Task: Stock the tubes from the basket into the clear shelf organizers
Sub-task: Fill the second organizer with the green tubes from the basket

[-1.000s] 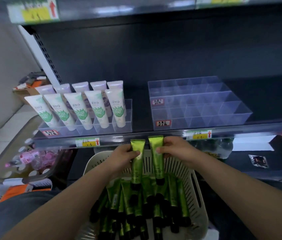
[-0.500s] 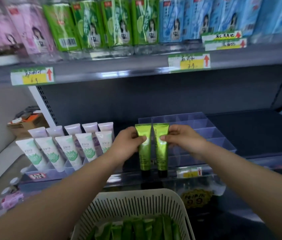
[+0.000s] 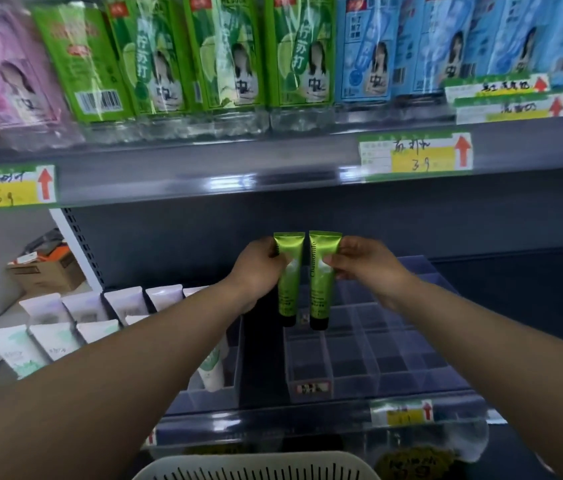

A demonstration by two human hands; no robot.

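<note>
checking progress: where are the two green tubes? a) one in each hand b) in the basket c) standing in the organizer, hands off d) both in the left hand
a: the left hand pinches the left tube, the right hand the right tube, over the clear organizer

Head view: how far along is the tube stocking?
Done: nothing visible; the clear organizer shows no green tubes in its compartments. In hand: the left hand pinches the left green tube, the right hand the right green tube, caps down above it. Left: seating both; the basket shows only its rim.
</note>
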